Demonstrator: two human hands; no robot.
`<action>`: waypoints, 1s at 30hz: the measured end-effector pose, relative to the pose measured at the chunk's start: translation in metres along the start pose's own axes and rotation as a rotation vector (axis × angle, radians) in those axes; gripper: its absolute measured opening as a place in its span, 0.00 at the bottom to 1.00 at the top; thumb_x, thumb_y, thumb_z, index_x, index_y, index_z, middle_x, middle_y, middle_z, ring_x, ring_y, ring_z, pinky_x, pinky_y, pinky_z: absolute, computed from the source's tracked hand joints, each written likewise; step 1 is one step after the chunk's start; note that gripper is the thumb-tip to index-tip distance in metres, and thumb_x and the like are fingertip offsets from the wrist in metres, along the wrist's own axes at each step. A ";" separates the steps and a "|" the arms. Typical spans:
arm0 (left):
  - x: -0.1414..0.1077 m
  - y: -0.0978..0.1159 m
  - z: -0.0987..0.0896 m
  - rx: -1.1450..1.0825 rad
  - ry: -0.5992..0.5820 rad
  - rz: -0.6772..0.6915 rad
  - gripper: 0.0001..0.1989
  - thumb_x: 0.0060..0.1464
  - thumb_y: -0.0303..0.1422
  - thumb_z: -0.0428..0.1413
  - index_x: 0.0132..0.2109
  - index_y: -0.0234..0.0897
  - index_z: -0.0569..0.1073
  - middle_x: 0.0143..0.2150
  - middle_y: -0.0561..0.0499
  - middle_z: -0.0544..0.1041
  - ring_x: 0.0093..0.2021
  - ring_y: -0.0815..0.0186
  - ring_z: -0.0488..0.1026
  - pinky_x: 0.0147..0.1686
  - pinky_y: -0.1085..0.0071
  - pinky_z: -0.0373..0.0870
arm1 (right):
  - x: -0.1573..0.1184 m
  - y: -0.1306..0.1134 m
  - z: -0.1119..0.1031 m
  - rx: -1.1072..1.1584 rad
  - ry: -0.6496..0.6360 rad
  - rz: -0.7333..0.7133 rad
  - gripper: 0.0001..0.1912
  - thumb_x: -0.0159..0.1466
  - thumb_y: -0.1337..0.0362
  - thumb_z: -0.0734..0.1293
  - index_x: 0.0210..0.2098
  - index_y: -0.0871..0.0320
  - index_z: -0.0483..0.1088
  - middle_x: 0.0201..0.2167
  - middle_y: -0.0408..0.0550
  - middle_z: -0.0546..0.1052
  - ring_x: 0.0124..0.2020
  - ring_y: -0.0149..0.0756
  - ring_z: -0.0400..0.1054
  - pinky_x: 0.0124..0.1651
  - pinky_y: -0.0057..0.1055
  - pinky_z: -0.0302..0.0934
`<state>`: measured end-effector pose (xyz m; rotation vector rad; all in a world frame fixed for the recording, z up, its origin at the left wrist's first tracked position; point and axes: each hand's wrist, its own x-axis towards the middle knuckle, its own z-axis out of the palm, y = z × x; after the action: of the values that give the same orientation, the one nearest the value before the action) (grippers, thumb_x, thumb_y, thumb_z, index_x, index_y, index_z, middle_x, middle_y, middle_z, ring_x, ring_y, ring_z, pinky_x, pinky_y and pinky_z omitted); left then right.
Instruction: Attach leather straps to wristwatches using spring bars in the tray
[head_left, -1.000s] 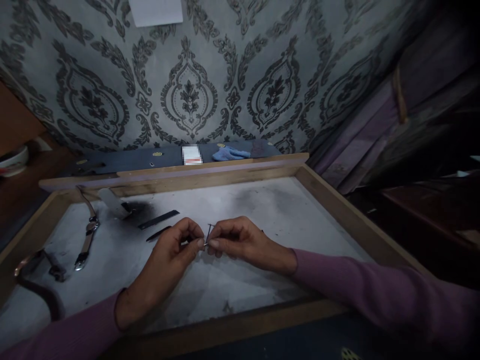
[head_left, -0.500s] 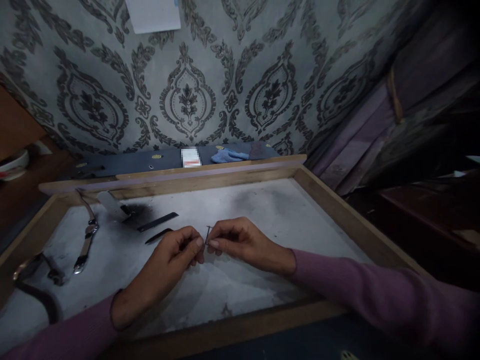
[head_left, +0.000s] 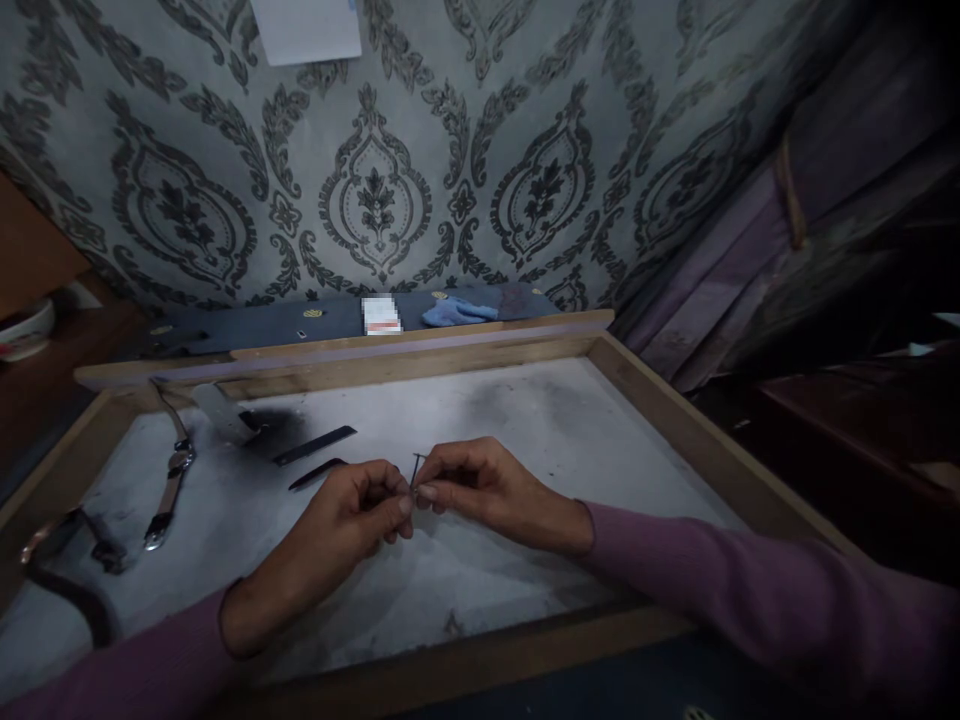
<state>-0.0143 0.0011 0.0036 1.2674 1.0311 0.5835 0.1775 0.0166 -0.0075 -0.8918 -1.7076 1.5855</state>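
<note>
Both hands meet fingertip to fingertip above the white board of a wooden-edged tray. My right hand (head_left: 487, 490) pinches a thin dark piece with a T-shaped top (head_left: 416, 468), which sticks up between the fingertips. My left hand (head_left: 356, 515) is closed in a pinch against its lower end; what its fingertips hold is too small to make out. Just beyond my left hand lie a dark curved strap piece (head_left: 315, 474) and a dark flat strip (head_left: 315, 445). Farther left rests a wristwatch with a brown strap (head_left: 180, 458).
A pale curved strap (head_left: 223, 412) stands near the tray's back left. At the left lies a dark curled strap (head_left: 71, 590). The raised wooden rim (head_left: 645, 420) borders the board. Behind it are a blue cloth (head_left: 457, 312) and a small white box (head_left: 381, 314).
My left hand has shifted slightly right and down, its fingertips closer to my right hand's. The right hand stays nearly in place with the thin dark piece.
</note>
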 end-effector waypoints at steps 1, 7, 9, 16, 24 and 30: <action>0.000 0.001 0.000 -0.023 0.008 -0.020 0.10 0.48 0.38 0.59 0.29 0.36 0.69 0.22 0.55 0.70 0.19 0.74 0.56 0.18 0.77 0.48 | 0.000 0.000 0.000 0.019 -0.001 0.008 0.12 0.59 0.57 0.70 0.31 0.62 0.74 0.25 0.43 0.73 0.27 0.27 0.63 0.32 0.28 0.58; 0.000 0.004 0.001 -0.111 0.050 -0.106 0.11 0.45 0.37 0.61 0.27 0.35 0.69 0.21 0.56 0.69 0.19 0.75 0.57 0.18 0.77 0.48 | 0.001 0.000 0.001 0.097 0.013 0.038 0.10 0.58 0.60 0.71 0.31 0.62 0.74 0.24 0.41 0.73 0.25 0.26 0.64 0.29 0.25 0.58; 0.000 0.004 0.001 -0.108 0.051 -0.112 0.12 0.45 0.38 0.61 0.27 0.35 0.68 0.21 0.56 0.69 0.19 0.75 0.56 0.18 0.77 0.47 | 0.002 0.002 0.001 0.114 0.017 0.056 0.10 0.58 0.59 0.71 0.30 0.62 0.73 0.22 0.40 0.72 0.22 0.24 0.62 0.26 0.24 0.56; -0.001 0.003 0.006 -0.062 0.037 -0.093 0.12 0.48 0.39 0.59 0.29 0.35 0.69 0.21 0.56 0.68 0.19 0.74 0.57 0.18 0.78 0.49 | 0.005 0.003 0.002 0.149 0.038 0.078 0.16 0.55 0.54 0.73 0.28 0.62 0.72 0.19 0.39 0.71 0.18 0.22 0.57 0.19 0.21 0.48; 0.006 0.014 -0.036 0.443 0.228 0.272 0.09 0.55 0.37 0.53 0.31 0.36 0.70 0.26 0.53 0.70 0.28 0.66 0.65 0.29 0.72 0.59 | 0.010 0.000 -0.006 0.204 0.136 0.050 0.16 0.56 0.54 0.72 0.28 0.61 0.68 0.22 0.42 0.74 0.19 0.23 0.62 0.21 0.22 0.55; 0.013 0.006 -0.057 0.786 0.290 0.306 0.03 0.54 0.31 0.53 0.33 0.38 0.70 0.30 0.53 0.71 0.32 0.62 0.67 0.32 0.69 0.58 | 0.019 0.008 -0.001 0.167 0.183 0.033 0.14 0.58 0.57 0.70 0.28 0.61 0.66 0.23 0.43 0.73 0.18 0.23 0.61 0.20 0.22 0.54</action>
<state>-0.0569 0.0413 0.0072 2.1007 1.3875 0.6275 0.1681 0.0335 -0.0158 -0.9527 -1.4200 1.5892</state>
